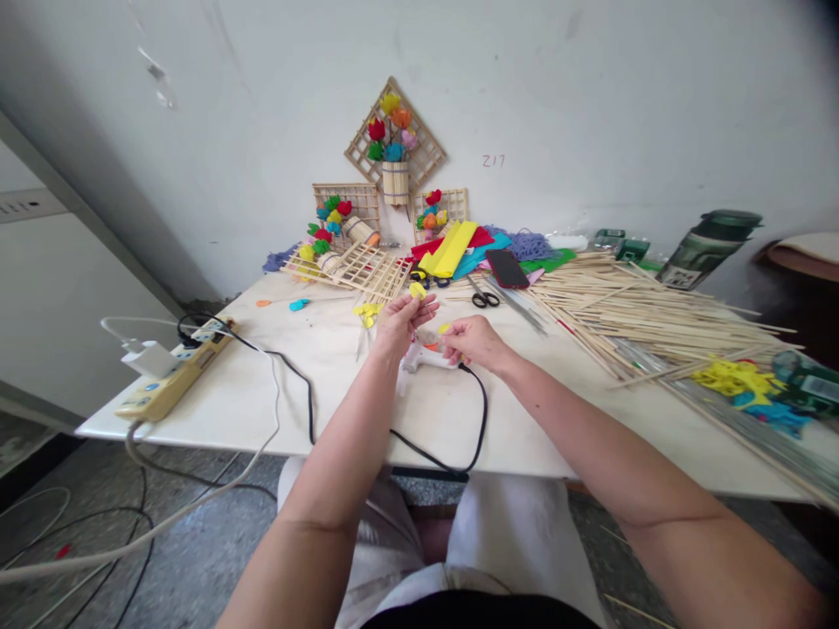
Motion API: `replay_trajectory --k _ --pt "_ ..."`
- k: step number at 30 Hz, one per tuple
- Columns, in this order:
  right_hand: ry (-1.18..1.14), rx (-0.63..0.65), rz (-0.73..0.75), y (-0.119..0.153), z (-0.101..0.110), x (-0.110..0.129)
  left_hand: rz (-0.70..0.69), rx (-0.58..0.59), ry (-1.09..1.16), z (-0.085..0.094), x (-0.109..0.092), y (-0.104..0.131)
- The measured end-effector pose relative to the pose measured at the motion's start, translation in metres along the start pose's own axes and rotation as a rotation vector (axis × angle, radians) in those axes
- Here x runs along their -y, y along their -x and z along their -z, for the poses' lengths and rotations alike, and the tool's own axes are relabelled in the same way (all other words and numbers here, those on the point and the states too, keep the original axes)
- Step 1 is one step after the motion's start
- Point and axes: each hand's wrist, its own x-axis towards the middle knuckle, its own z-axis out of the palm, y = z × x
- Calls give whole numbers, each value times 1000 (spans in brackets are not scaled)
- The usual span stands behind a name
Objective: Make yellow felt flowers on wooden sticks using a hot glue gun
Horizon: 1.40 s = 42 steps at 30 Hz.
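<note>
My left hand is closed in a pinch on a yellow cut-out petal, held up over the table. To its right, my right hand pinches another small yellow petal between thumb and fingers. Under both hands lies a white glue gun with a bit of orange on it; my fingers partly cover it, and I cannot tell if they touch it. Its black cord curls toward the table's front edge. Just beyond my left hand is a small pile of yellow petals.
Bamboo lattices with bright flowers stand against the wall. Scissors, a phone, coloured sheets and many thin sticks lie at the back and right. A power strip with cables occupies the left edge; a dark bottle stands right.
</note>
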Motion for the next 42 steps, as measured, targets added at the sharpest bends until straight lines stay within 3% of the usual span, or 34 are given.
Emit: replay_trajectory --k 9,20,26,32,37,42 --pt "-18 14 16 0 -1 -2 7 -57 -36 1 3 -2" --pt "9 9 -3 0 -6 -3 -15 -37 -34 2 3 -2" --pt "-28 41 46 -4 8 -2 0 -45 -53 1 0 -3" --pt "-215 -121 202 -16 27 -9 159 154 -119 -4 -2 4" --pt "-288 -130 268 -19 28 -11 240 272 -170 -7 0 8" --pt "-297 -151 235 -19 25 -8 283 330 -233 -8 3 9"
